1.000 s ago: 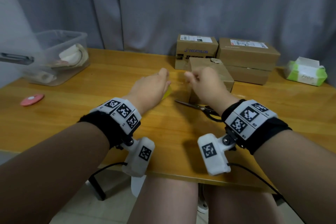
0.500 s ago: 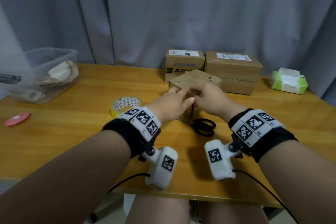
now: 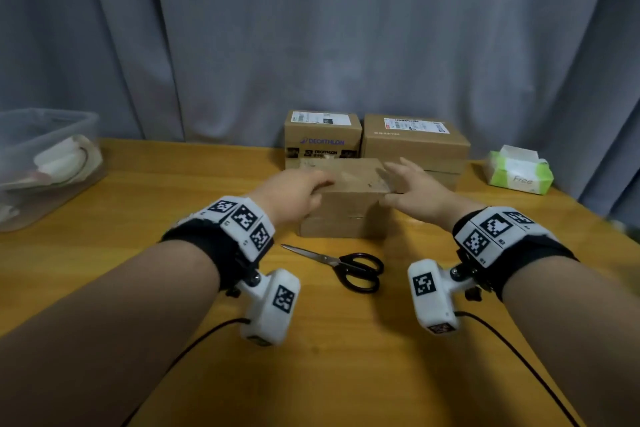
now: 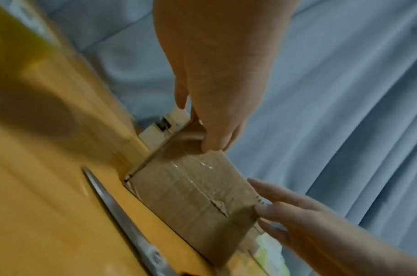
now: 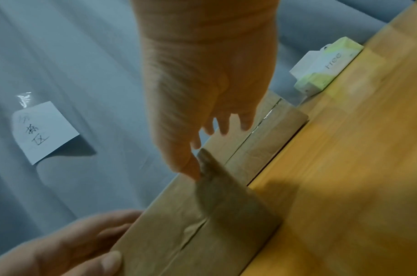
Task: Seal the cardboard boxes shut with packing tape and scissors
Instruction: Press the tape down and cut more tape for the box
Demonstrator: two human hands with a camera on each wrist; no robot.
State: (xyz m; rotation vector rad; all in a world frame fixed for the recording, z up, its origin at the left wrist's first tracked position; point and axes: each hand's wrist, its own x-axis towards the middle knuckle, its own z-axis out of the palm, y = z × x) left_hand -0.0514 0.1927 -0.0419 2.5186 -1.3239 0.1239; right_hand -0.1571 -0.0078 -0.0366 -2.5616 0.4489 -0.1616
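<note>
Left hand (image 3: 294, 192) grips the small brown cardboard box (image 3: 346, 204); right hand (image 3: 415, 192) hovers beside it, fingers spread. Positioning step. Next, probably, taping its seam, then the black-handled scissors (image 3: 346, 265).

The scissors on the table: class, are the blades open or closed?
Closed. In the head view the scissors lie flat on the table in front of the small box, blades together forming one narrow point; neither hand touches them.
</note>
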